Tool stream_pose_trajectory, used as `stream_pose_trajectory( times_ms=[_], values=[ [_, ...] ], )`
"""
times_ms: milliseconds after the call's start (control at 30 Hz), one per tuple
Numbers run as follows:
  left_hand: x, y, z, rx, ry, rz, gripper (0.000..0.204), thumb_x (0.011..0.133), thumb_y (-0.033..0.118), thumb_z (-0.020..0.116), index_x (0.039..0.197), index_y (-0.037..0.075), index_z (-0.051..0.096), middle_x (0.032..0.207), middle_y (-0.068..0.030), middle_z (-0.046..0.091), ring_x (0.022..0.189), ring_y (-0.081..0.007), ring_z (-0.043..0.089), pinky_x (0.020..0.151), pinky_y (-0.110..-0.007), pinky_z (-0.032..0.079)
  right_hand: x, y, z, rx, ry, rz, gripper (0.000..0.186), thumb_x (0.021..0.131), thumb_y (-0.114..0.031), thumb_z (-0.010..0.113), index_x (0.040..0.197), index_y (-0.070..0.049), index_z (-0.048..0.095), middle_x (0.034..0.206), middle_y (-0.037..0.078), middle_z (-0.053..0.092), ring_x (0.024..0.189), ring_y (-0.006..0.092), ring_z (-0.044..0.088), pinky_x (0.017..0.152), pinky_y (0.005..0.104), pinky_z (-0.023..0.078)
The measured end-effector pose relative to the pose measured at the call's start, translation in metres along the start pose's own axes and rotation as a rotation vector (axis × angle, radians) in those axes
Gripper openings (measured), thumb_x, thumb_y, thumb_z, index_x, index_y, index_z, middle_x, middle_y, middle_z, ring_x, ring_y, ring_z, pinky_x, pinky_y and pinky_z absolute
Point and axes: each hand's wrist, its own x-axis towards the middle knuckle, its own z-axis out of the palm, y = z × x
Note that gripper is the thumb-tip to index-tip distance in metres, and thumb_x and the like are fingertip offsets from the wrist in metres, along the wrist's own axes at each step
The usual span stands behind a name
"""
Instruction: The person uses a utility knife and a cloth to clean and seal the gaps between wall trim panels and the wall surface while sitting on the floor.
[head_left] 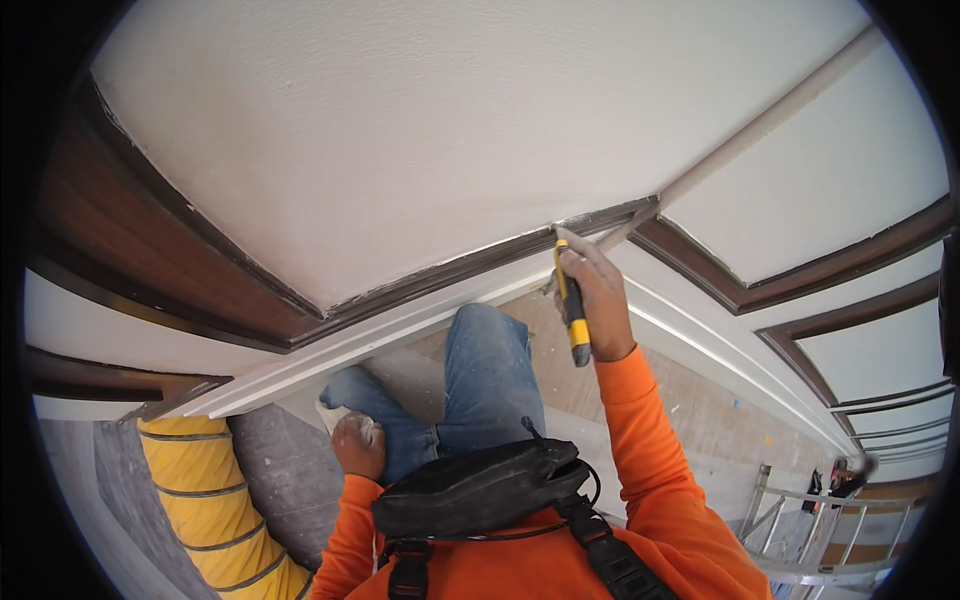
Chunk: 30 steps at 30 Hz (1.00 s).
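Note:
My right hand [598, 290] grips a yellow-and-black knife-like hand tool [574, 315], its tip at the upper edge of the dark wooden moulding [450, 273] that frames a white textured wall panel [420, 130]. The moulding's edge has pale flecks along it. My left hand [360, 450] is closed on a whitish cloth [334, 414] beside my left knee, low by the white baseboard [280, 378].
A yellow ribbed flexible duct [200, 480] lies at lower left on the grey floor covering [270, 480]. A metal scaffold or ladder [810, 500] stands at lower right, near a small dark figure or object I cannot make out. More framed panels [820, 200] run rightward.

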Motion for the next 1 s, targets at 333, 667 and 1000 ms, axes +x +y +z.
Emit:
stream_pose_trajectory(
  times_ms=[333, 667, 1000],
  values=[
    [-0.001, -0.004, 0.003, 0.016, 0.024, 0.019, 0.027, 0.082, 0.020, 0.072, 0.100, 0.001, 0.063, 0.105, -0.0182, 0.066, 0.104, -0.0406, 0.060, 0.096, -0.050, 0.044, 0.004, -0.001, -0.004, 0.050, -0.009, 0.021, 0.042, 0.099, -0.020, 0.058, 0.134, 0.002, 0.060, 0.075, 0.002, 0.057, 0.061, 0.0066, 0.053, 0.054, 0.0211, 0.044],
    [-0.001, 0.002, -0.001, 0.017, 0.009, -0.009, 0.028, 0.081, 0.019, 0.071, 0.100, 0.001, 0.064, 0.105, -0.0183, 0.066, 0.104, -0.0407, 0.060, 0.095, -0.050, 0.045, 0.002, -0.007, -0.004, 0.016, -0.005, 0.026, 0.042, 0.099, -0.020, 0.057, 0.136, 0.002, 0.059, 0.075, 0.003, 0.058, 0.057, 0.0080, 0.053, 0.049, 0.0220, 0.044],
    [-0.001, -0.001, 0.000, -0.003, 0.009, -0.001, 0.029, 0.081, 0.020, 0.072, 0.101, 0.002, 0.064, 0.105, -0.0188, 0.066, 0.103, -0.0412, 0.060, 0.095, -0.051, 0.045, 0.000, 0.003, 0.003, 0.003, 0.001, 0.000, 0.041, 0.100, -0.019, 0.056, 0.135, 0.001, 0.060, 0.075, 0.002, 0.058, 0.057, 0.0071, 0.053, 0.049, 0.0214, 0.044]
  ],
)
